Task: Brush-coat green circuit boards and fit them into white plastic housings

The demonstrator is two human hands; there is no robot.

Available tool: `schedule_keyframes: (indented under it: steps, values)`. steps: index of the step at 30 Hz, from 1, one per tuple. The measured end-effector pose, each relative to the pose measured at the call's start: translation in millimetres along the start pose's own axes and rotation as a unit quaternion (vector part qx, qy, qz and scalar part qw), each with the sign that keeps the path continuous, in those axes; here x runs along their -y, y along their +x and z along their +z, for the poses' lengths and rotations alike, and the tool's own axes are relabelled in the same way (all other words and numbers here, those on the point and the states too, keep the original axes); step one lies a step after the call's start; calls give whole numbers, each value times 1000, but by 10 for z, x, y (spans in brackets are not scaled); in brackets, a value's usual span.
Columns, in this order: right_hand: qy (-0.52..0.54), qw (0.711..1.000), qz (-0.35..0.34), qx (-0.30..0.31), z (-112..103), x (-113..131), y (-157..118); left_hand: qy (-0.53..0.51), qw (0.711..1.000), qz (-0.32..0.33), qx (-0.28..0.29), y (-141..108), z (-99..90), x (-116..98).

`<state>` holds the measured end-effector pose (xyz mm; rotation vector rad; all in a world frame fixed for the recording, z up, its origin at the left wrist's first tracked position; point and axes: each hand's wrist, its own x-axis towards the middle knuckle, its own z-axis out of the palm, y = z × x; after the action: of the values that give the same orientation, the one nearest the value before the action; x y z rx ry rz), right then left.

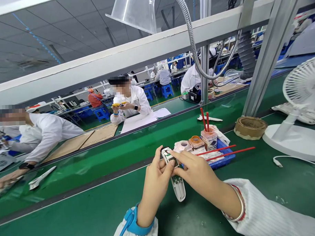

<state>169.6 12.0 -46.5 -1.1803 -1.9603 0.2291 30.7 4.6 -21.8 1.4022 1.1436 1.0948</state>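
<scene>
A slim white handheld device housing (pixel 178 191) is held tilted above the green bench, its inner side showing a green circuit board and a hollow lower end. My left hand (pixel 155 178) wraps round its left side, with the thumb across the middle. My right hand (pixel 196 168) grips it from the right, fingers pressed on the upper part near the board. The fingertips hide some of the board. Just behind the hands, a blue tray (pixel 224 160) holds small open jars (pixel 209 138) and white tissue. Long red sticks (pixel 231 154) lie over the tray's edge.
To the right stand a white fan (pixel 289 137) with a white cable and a tape roll (pixel 251 127). Beyond the bench edge runs a green conveyor belt (pixel 97 168) carrying white parts (pixel 42 177). A lamp (pixel 135 12) hangs overhead. Co-workers in white sit across the belt.
</scene>
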Motion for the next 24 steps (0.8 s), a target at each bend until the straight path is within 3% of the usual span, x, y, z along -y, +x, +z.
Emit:
schedule_keyframes:
  steps: [4, 12, 18, 24]
  values:
    - [37, 999, -20, -21, 5, 3, 17, -51, 999, 9, 3, 0, -22, -13]
    - [155, 985, 13, -68, 16, 40, -16, -143, 989, 27, -5, -4, -39, -27]
    - [94, 987, -67, -111, 7, 80, -24, -167, 986, 25, -4, -12, -26, -41]
    - [31, 991, -82, -106, 19, 84, -51, -190, 981, 24, -5, -9, -13, -18]
